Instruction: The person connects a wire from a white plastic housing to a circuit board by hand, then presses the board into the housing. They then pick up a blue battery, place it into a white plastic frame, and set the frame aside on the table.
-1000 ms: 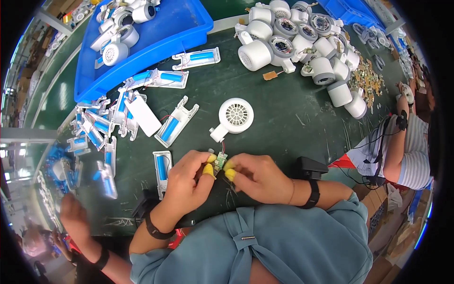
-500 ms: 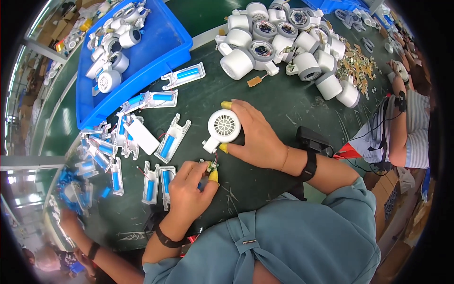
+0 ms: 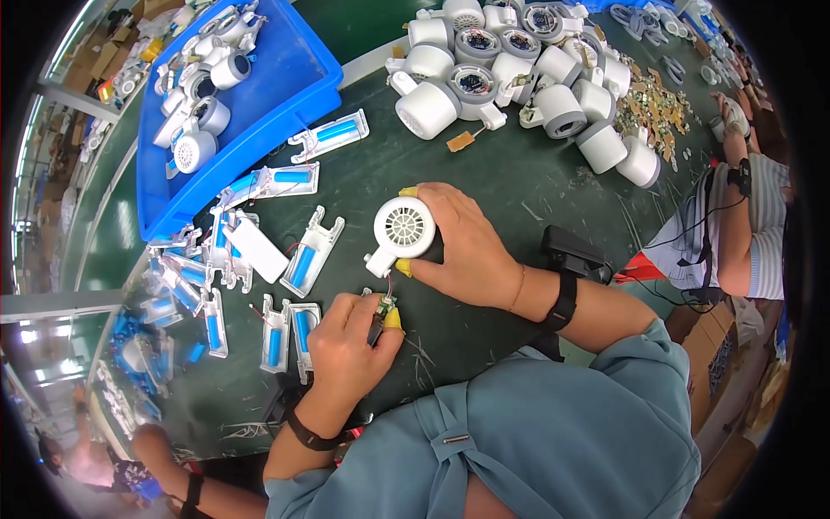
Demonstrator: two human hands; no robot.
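My right hand point(image 3: 474, 251) is wrapped round a white fan head point(image 3: 405, 227), its round slotted grille facing up. The fan's short neck points toward my left hand point(image 3: 350, 350). Thin wires run from the neck to a small green circuit board point(image 3: 386, 305), which my left finger and thumb pinch. Yellow finger covers are on fingertips of both hands. To the left of my left hand lie open white handle shells with blue battery cells, the closest being a shell point(image 3: 304, 333) beside my knuckles.
A blue bin point(image 3: 303, 99) holding white fan heads stands at the far left. More fan heads point(image 3: 510, 73) are heaped at the far right, beside a pile of small circuit boards point(image 3: 653, 112). A black device point(image 3: 572, 251) sits near my right wrist. Other people work at both sides.
My hands keep their hold on the fan head and circuit board, nearly in place. The view has shifted slightly. At the lower left, another person's hand has moved nearer the table's front edge.
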